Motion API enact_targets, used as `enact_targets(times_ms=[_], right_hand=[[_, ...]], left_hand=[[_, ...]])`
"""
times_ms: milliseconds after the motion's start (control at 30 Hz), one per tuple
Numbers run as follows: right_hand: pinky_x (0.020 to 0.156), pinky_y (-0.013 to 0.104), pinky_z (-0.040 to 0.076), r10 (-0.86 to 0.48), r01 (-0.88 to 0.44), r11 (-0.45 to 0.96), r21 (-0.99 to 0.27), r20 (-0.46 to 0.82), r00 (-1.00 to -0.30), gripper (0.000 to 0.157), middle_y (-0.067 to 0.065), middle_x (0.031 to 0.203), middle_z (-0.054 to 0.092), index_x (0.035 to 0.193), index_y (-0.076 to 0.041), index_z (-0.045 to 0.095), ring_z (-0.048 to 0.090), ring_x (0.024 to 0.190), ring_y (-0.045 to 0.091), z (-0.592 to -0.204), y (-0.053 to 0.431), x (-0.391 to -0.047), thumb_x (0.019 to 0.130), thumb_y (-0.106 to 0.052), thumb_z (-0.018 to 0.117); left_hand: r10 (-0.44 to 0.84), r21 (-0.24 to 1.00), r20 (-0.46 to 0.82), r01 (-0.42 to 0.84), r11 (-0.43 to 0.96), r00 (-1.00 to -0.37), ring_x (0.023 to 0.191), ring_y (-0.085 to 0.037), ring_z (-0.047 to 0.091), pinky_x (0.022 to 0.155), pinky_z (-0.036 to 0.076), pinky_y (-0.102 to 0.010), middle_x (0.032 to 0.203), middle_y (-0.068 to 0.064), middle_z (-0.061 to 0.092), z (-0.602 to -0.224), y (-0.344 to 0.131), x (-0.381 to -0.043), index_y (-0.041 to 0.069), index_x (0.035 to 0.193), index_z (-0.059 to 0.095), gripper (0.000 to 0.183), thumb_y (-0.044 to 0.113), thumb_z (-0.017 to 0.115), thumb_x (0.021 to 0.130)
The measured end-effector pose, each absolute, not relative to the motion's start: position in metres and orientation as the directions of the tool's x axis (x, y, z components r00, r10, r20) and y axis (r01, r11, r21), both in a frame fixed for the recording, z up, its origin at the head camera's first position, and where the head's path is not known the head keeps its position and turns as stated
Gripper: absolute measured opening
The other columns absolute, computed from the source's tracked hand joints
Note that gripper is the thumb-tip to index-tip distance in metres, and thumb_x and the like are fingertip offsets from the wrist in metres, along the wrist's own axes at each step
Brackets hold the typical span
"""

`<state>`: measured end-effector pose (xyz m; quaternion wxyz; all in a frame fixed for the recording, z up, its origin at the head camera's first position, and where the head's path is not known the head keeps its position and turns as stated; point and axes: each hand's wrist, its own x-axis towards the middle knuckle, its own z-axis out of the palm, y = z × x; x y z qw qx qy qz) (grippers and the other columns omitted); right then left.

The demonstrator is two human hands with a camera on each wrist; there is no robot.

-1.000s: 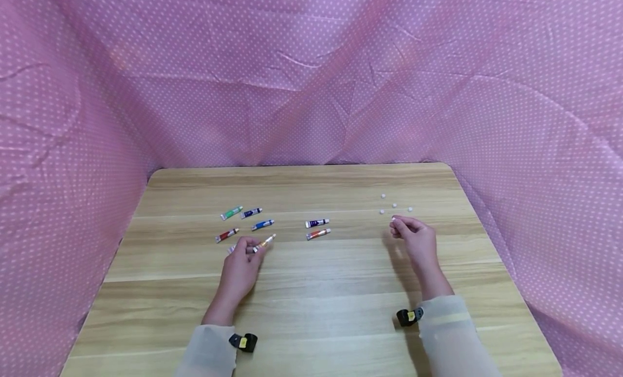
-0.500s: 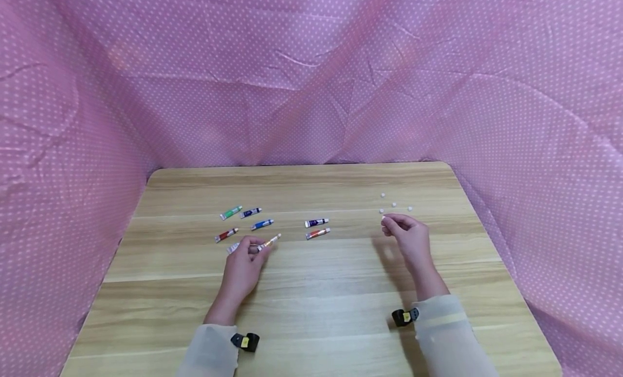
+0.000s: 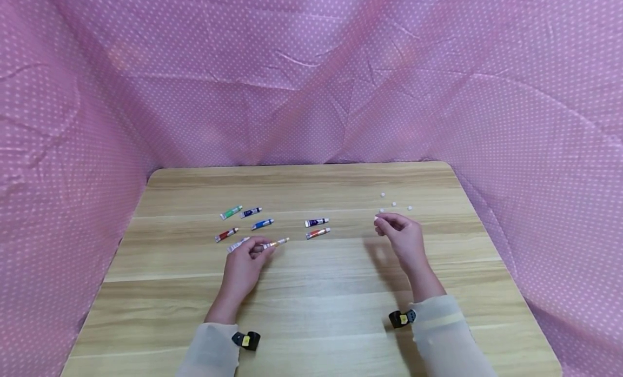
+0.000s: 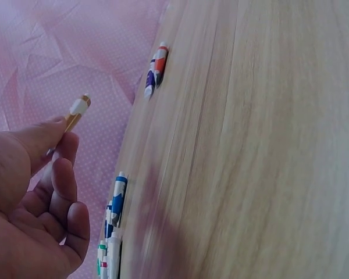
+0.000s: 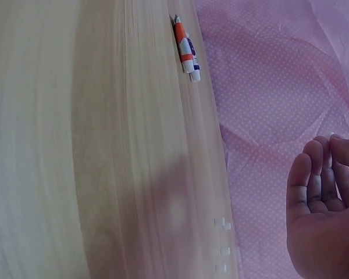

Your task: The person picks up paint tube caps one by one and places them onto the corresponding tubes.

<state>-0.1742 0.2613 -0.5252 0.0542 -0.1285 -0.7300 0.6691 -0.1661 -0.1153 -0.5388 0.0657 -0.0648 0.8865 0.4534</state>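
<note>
Pinching slim tube, white nub

Head view is moderately bright, with pale sheen on the table; a soft shadow falls beside the right hand. Wrist views: dimmer, hazy, shadow edges blurred.

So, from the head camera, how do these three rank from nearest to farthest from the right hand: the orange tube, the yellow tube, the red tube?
From the right hand:
1. Orange tube: to its left, near the table's middle.
2. Yellow tube: farther left, in the left hand.
3. Red tube: farthest left.
</note>
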Motion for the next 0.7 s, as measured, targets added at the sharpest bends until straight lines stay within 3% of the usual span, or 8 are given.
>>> enact_targets(times_ms=[700], right_hand=[[0.082,0.018,0.061,0.24,0.09,0.089,-0.992,-0.067,-0.968,0.029,-0.012,0.087,0.078,0.124,0.01,0.073,0.072,0.08,0.003,-0.5263,0.254,-0.1718,0.101,-0.009,0.077]], left_hand=[[-0.05,0.832,-0.118,-0.126,0.54,-0.992,0.096,-0.018,0.071,0.075,0.057,-0.018,0.111,-0.002,0.079,-0.5388,-0.1116,-0.1627,0.022,0.12,0.08,0.024,0.027,0.084,0.097]])
